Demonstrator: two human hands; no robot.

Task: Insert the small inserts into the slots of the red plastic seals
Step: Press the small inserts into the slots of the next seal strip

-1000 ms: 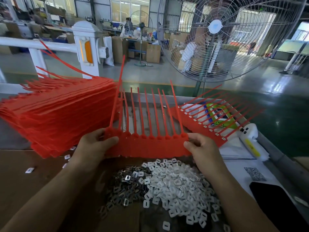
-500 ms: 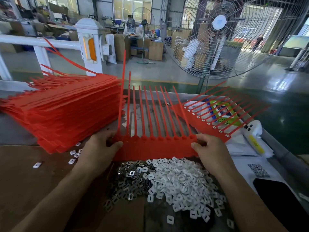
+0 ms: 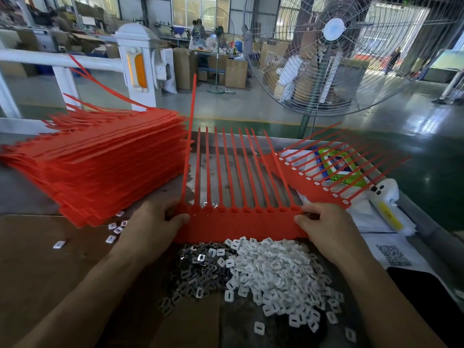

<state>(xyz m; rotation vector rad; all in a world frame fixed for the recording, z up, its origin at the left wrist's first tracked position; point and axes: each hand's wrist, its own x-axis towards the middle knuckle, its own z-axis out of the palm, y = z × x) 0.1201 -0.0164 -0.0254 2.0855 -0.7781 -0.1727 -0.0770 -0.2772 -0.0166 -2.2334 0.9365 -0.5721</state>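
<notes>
A red strip of joined plastic seals (image 3: 238,224) lies across the table in front of me, its thin tails pointing away. My left hand (image 3: 153,222) grips its left end, thumb on top. My right hand (image 3: 324,224) pinches its right end. Just below the strip lies a heap of small white inserts (image 3: 273,270), with a smaller heap of small metal inserts (image 3: 195,267) on its left. A second red strip (image 3: 316,177), with white inserts seated in its slots, lies to the right behind the held one.
A tall stack of red seal strips (image 3: 100,164) fills the left of the table. A few loose white inserts (image 3: 113,232) lie beneath its corner. Paper with a QR code (image 3: 393,254), a dark phone (image 3: 431,297) and a white device (image 3: 385,197) sit at the right. A large fan (image 3: 334,54) stands behind.
Both hands keep hold of the strip's ends. The strip has come down flatter and nearer the insert heaps, tails leaning further away from me.
</notes>
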